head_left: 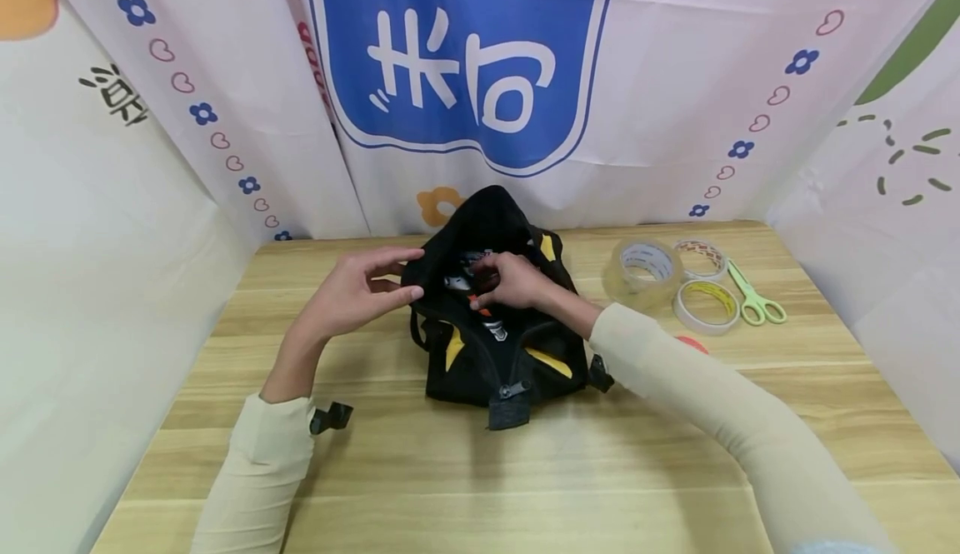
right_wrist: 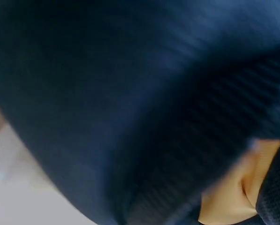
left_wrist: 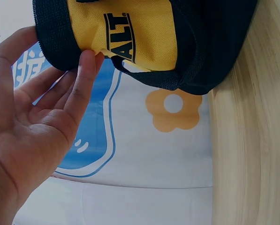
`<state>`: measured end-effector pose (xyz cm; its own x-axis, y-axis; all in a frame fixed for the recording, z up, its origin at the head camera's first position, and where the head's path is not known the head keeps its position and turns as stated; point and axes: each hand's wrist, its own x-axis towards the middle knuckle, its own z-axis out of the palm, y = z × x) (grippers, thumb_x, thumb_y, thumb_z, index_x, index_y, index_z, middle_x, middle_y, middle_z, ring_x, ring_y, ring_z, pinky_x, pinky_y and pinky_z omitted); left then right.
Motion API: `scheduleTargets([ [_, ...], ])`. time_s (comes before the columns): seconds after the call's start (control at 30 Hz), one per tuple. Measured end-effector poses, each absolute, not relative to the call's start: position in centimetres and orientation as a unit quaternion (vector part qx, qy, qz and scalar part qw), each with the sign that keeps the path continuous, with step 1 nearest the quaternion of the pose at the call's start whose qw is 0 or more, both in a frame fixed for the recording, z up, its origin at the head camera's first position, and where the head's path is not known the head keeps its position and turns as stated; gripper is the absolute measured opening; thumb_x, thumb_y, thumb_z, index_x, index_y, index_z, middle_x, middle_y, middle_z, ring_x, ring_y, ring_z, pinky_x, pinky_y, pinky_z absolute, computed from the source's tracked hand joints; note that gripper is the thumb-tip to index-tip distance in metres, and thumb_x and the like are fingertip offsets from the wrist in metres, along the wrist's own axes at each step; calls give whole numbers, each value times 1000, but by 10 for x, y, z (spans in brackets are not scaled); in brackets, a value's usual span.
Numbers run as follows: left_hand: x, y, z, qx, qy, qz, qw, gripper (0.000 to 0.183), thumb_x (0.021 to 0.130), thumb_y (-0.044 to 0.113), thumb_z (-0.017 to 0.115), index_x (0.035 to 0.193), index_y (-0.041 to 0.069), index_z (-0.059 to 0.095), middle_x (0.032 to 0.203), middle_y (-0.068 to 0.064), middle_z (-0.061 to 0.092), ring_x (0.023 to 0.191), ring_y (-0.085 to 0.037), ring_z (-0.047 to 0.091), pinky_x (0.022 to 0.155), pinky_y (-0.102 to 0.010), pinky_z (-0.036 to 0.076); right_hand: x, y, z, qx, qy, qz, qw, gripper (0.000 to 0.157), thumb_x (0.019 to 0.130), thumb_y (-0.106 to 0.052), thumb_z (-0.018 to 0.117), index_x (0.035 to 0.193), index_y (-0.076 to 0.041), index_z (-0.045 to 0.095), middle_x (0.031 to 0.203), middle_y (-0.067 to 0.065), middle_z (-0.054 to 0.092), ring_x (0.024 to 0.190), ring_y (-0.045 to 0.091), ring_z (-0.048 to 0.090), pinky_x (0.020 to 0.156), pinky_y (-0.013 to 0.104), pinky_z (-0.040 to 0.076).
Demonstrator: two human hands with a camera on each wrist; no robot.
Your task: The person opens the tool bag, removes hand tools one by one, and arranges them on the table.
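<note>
A black and yellow tool bag (head_left: 457, 379) with "ALT" lettering stands on the table, its zipped top spread apart. My left hand (head_left: 360, 291) pinches the left side of its rim between thumb and fingers; the left wrist view shows fingertips against the yellow outer panel (left_wrist: 154, 42). Inside the bag's mouth, my right hand (head_left: 513, 281) reaches down with bent fingers, beside an orange-red piece (head_left: 480, 307) and some silvery items (head_left: 456, 282). I cannot tell whether it grips anything. Dark bag fabric (right_wrist: 93, 103) fills most of the right wrist view.
Right of the bag lie a wide clear tape roll (head_left: 618, 275), smaller tape rolls (head_left: 690, 321) and green-handled scissors (head_left: 753, 308). A red round edge (head_left: 692, 344) shows behind the right sleeve. Printed cloth (head_left: 660, 121) hangs behind the wooden table (head_left: 420, 487).
</note>
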<state>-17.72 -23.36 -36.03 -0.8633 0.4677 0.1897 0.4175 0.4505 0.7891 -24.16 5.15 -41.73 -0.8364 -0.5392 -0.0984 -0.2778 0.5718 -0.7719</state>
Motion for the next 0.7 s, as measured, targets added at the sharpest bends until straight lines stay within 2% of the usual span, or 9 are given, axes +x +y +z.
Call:
scheduleTargets([
  [0.2, -176, -233, -359, 260, 855, 447, 28, 52, 98, 12, 80, 148, 5, 65, 148, -17, 66, 123, -33, 69, 96, -25, 63, -236, 48, -431, -204, 871, -411, 174, 64, 90, -12, 89, 146, 1, 62, 143, 20, 69, 125, 32, 72, 108, 39, 60],
  [0.37, -177, -233, -359, 260, 858, 443, 26, 52, 98, 13, 80, 147, 6, 65, 148, -16, 66, 124, -33, 69, 99, -33, 64, -236, 47, -436, -202, 884, -393, 154, 65, 85, -12, 93, 142, 1, 65, 139, 19, 70, 119, 33, 74, 105, 39, 61],
  [0.53, -177, -234, -358, 258, 856, 447, 29, 52, 98, 12, 80, 148, 6, 65, 149, -17, 65, 124, -33, 69, 99, -29, 63, -237, 45, -436, -217, 897, -361, 133, 60, 82, -13, 94, 136, -1, 69, 131, 17, 75, 115, 30, 75, 104, 39, 61],
  [0.7, -176, -235, -358, 256, 854, 452, 31, 52, 98, 11, 80, 148, 5, 65, 149, -17, 65, 124, -34, 69, 97, -25, 62, -237, 44, -435, -226, 891, -367, 145, 52, 85, -6, 89, 133, -1, 71, 128, 15, 77, 118, 30, 73, 106, 40, 60],
])
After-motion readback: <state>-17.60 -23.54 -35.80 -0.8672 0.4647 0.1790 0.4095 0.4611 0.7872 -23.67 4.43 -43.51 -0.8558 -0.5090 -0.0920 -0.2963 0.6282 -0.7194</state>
